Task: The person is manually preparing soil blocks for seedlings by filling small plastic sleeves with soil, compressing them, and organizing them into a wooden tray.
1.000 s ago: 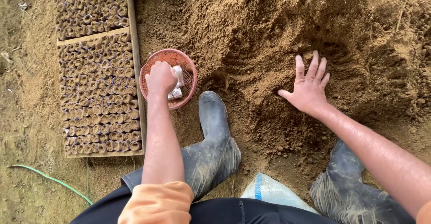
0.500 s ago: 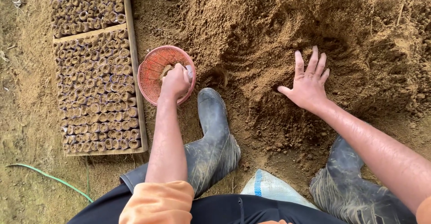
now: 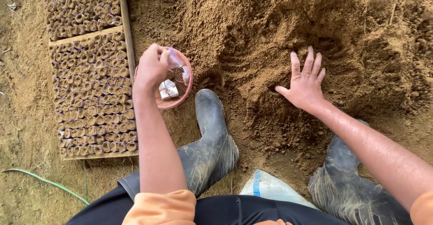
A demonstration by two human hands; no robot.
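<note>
1. Here, the left hand is over the pink basket, its fingers pinched on a small clear plastic bag just above the rim.
2. More folded clear bags lie inside the basket, which sits on the ground beside the wooden frame of filled seedling bags.
3. The right hand lies flat on the heap of loose soil, fingers spread and holding nothing.
4. Two rubber boots stand below, with a white sack between them.
</note>
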